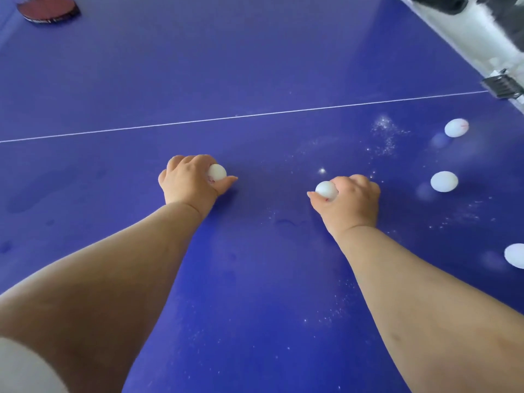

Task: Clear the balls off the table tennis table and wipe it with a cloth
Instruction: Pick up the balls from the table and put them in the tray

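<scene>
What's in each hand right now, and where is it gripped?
Left hand grips a white ball between curled fingers and thumb. Right hand grips another white ball the same way. Each ball's inner side shows.

A red table tennis paddle (48, 11) lay flat at the far left of the view, cut off by the top edge, its rubber face up and a dark rim showing along the near side. At the far right a white net post assembly (465, 38) ran diagonally down toward the right edge, with something dark above it that was too blurred to make out. A grey metal clamp (502, 86) sat at the lower end of that post.
</scene>
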### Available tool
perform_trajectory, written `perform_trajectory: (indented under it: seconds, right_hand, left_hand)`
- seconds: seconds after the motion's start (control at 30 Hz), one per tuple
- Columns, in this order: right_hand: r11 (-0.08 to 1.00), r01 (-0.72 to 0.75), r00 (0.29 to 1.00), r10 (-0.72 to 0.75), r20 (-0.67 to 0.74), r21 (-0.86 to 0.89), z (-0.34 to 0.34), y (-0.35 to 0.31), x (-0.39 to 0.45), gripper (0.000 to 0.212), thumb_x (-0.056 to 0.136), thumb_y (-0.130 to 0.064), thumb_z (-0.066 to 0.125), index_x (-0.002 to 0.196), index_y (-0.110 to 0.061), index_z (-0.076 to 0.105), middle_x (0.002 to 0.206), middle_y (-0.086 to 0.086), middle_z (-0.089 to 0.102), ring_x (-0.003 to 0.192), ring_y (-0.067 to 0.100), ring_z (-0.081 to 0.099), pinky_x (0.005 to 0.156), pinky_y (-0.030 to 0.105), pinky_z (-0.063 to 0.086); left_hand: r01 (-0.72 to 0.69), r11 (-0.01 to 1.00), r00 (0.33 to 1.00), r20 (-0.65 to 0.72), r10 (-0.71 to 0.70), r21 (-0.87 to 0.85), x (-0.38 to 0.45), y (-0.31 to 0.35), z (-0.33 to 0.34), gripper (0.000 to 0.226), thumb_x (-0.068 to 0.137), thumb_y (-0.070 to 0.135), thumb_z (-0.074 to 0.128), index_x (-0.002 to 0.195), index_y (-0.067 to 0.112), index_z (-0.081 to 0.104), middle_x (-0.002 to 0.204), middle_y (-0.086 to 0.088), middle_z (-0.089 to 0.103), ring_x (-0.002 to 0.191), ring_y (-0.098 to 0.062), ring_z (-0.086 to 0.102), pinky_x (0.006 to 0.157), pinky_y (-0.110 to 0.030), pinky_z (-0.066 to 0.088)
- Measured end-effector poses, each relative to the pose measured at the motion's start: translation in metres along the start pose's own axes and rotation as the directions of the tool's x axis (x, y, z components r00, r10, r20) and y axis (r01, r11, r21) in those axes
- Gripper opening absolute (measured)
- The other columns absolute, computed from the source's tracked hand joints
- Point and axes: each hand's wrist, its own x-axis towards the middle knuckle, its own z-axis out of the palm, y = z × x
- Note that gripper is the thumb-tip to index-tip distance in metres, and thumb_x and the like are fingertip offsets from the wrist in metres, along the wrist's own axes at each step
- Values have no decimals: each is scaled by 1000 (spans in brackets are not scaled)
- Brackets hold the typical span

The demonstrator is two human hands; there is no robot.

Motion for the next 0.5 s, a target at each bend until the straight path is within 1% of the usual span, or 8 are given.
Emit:
perform_trajectory:
  seconds: [0.07, 0.13, 0.27, 0.4, 0.5]
  right_hand:
    - [999, 26, 1000, -26, 3, -32, 0, -1, 0, 44, 74, -55, 73, 85, -13, 64, 88, -1, 46, 93, 29, 44, 68, 29, 30]
    - [996, 61, 998, -60, 13, -71, -1, -1, -2, 44, 73, -55, 73, 82, -13, 63, 84, -2, 45, 86, 26, 39, 67, 29, 30]
    - [994, 93, 995, -92, 29, -52, -10, 1, -14, 42, 72, -53, 74, 75, -15, 58, 79, -1, 47, 83, 25, 38, 66, 29, 31]
    - [997, 80, 997, -80, -5, 14, -31, 5, -35, 43, 71, -52, 75, 70, -16, 51, 79, 0, 49, 83, 27, 42, 64, 29, 30]
    - [993, 99, 994, -96, -43, 71, -55, 13, -58, 44, 70, -51, 76, 68, -15, 50, 78, 2, 51, 81, 28, 44, 61, 28, 29]
  left_hand:
    - [-34, 998, 999, -32, 35, 48, -3, -3, 5, 44, 75, 61, 67, 93, 22, 62, 93, 3, 64, 106, -28, 48, 81, -40, 41]
    - [-61, 996, 995, -73, 66, 66, -9, -4, 8, 47, 75, 58, 69, 98, 18, 63, 93, -3, 65, 101, -31, 50, 75, -40, 43]
    - [-101, 991, 990, -86, 109, 85, -27, 4, 4, 48, 76, 57, 70, 97, 15, 63, 86, -6, 65, 94, -32, 52, 70, -40, 44]
    - [-53, 996, 997, -59, 48, -76, -60, 33, -14, 48, 76, 56, 70, 102, 16, 63, 89, -3, 65, 99, -28, 51, 74, -40, 46]
    - [-59, 987, 998, -9, 58, -149, -93, 60, -29, 48, 77, 55, 70, 104, 17, 61, 92, 0, 62, 100, -26, 50, 75, -38, 47]
